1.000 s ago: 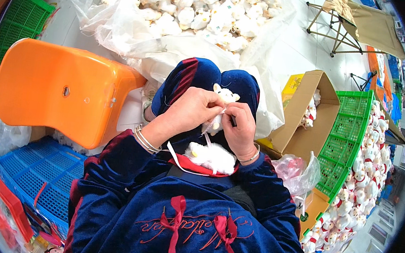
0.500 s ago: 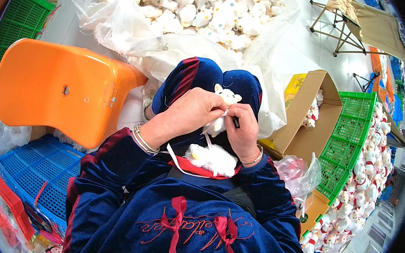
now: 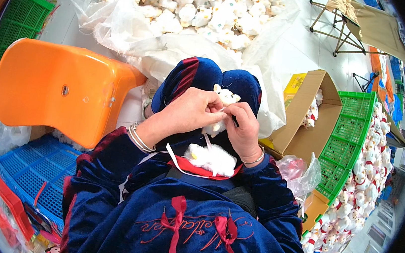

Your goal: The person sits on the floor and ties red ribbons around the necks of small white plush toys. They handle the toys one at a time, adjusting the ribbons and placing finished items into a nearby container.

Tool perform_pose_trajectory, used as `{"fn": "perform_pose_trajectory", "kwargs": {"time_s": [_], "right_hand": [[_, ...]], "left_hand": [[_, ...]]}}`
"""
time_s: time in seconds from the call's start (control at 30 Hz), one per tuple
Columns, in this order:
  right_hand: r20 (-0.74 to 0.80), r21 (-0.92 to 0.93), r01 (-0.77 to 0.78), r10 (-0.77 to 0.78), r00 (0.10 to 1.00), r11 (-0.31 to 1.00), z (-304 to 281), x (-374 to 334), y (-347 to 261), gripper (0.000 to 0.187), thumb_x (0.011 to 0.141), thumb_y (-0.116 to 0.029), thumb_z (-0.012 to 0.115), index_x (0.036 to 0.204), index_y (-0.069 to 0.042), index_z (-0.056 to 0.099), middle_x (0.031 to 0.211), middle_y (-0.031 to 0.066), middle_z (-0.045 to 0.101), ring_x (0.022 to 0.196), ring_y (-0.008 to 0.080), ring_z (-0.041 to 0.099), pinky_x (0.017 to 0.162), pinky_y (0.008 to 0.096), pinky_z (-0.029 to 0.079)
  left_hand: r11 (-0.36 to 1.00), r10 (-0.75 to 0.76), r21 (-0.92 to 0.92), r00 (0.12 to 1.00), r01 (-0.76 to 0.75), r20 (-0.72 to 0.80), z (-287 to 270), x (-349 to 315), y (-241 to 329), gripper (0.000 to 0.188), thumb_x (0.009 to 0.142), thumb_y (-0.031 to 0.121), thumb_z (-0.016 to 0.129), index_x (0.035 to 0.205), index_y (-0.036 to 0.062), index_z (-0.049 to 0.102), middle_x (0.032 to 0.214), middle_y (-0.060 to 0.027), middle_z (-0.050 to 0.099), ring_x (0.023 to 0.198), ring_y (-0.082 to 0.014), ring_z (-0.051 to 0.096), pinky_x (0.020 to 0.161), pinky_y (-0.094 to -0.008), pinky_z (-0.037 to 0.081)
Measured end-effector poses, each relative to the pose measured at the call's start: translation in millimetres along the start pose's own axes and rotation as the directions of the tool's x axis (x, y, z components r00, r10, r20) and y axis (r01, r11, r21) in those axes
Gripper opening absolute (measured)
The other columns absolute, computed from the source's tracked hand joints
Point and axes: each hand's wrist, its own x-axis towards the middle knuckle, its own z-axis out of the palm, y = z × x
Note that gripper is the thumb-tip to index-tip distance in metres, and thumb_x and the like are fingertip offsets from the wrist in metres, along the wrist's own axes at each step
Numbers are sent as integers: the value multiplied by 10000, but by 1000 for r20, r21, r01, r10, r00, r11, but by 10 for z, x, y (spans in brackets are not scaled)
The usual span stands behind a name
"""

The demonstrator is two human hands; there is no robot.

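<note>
Between my knees sits a small white plush animal (image 3: 226, 96), its head with two small ears up and its body partly covered by my fingers. My left hand (image 3: 190, 108) pinches at its neck from one side. Opposite it, the bent fingers of my right hand (image 3: 243, 130) pinch at the same spot; a thin white strip seems to run there, mostly hidden. On my lap below lies a fluffy white piece (image 3: 212, 159), like stuffing, with a little yellow on it. It rests on red cloth (image 3: 197, 173) edged by a loose white ribbon (image 3: 171, 155).
Ahead, a large clear plastic bag (image 3: 127, 38) holds many white plush toys. An orange stool (image 3: 42, 88) and a blue crate (image 3: 37, 170) stand at my left. At my right are a cardboard box (image 3: 308, 118), a green crate (image 3: 346, 138) and a heap of red-trimmed plush toys (image 3: 354, 194).
My right fingers have shifted slightly left and up, closer to my left fingertips. The plush animal stays in place between my hands.
</note>
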Motion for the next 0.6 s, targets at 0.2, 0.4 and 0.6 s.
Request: {"fn": "perform_pose_trajectory", "kwargs": {"time_s": [0.2, 0.4, 0.6], "right_hand": [[41, 22, -119, 118, 992, 993, -37, 34, -48, 180, 811, 54, 722, 950, -24, 639, 914, 133, 631, 818, 312, 658, 719, 358, 534], [147, 78, -228, 215, 966, 971, -146, 114, -128, 155, 844, 42, 710, 981, -12, 660, 899, 125, 648, 814, 271, 676, 722, 336, 538], [201, 118, -230, 204, 958, 966, -217, 148, -147, 157, 854, 18, 709, 1007, -7, 686, 911, 124, 675, 819, 234, 685, 725, 315, 540]], "left_hand": [[999, 28, 29, 995, -25, -99, 87, -27, -55, 148, 907, 92, 690, 981, -32, 719, 830, -127, 720, 744, -142, 680, 707, -288, 548], [997, 12, 76, 994, -3, -111, 114, -2, -65, 162, 900, 103, 677, 979, -32, 719, 836, -144, 724, 744, -175, 696, 704, -302, 546], [992, 6, 125, 993, 9, -121, 120, 12, -65, 180, 899, 124, 678, 970, -37, 717, 822, -140, 718, 736, -172, 687, 698, -306, 542]]}}
